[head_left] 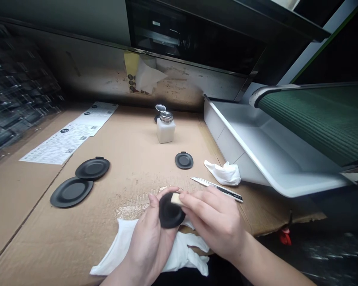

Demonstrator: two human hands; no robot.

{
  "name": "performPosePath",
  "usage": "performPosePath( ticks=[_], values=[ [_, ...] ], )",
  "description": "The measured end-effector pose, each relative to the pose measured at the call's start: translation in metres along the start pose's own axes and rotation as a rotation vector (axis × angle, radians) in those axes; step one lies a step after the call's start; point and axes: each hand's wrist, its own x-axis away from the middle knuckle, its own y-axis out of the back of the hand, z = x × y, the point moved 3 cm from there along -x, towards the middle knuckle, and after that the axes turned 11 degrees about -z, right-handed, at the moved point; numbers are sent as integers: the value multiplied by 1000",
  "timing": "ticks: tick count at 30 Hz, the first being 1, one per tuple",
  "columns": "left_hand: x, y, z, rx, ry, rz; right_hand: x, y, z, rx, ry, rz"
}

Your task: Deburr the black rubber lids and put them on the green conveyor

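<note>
We clamp the fingers of our left hand (151, 234) around a black dish (170, 213) while those of our right hand (217, 217) pinch a cream block (176, 199) against it.

My left hand held a disc (164, 216) before me, and the small block (176, 199) in my right hand (216, 220) lay against it. Beneath my left hand (152, 234), a cloth (116, 246) lay on the bench (137, 151). To my left, one lid (70, 192) touched a second lid (92, 168) behind it; paper sheets (68, 134) lay farther back. Ahead stood a bottle (166, 131), with a smaller lid (184, 161) nearer me. Rightward, a knife (217, 186) lay before a crumpled wipe (225, 174), near a tub (238, 139).
</note>
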Motion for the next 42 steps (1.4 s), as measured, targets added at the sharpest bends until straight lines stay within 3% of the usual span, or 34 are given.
performPosePath(
  ticks=[9,13,16,20,24,27,32,36,39,42],
  values=[
    [-1,-1,1,54,5,-21,-16,-40,17,136,-134,-86],
    [0,0,-1,64,-1,-28,-28,-18,2,-86,-282,-200],
    [3,-1,-4,36,21,-29,-15,10,-19,82,-268,-283],
    [4,-1,-7,36,36,-62,20,19,-35,354,-128,-102],
    [4,-1,-6,58,54,-85,36,13,-32,280,-107,114],
    [4,-3,-6,60,62,-95,23,14,-35,204,-111,189],
    [7,-6,-9,26,31,-101,-9,5,-82,567,-217,273],
    [7,-5,-8,39,33,-97,-17,-10,-114,637,-279,301],
    [6,-2,-7,66,47,-73,-21,-7,-108,607,-301,271],
    [6,-1,-5,77,61,-29,-29,2,-75,481,-254,251]
  ],
)
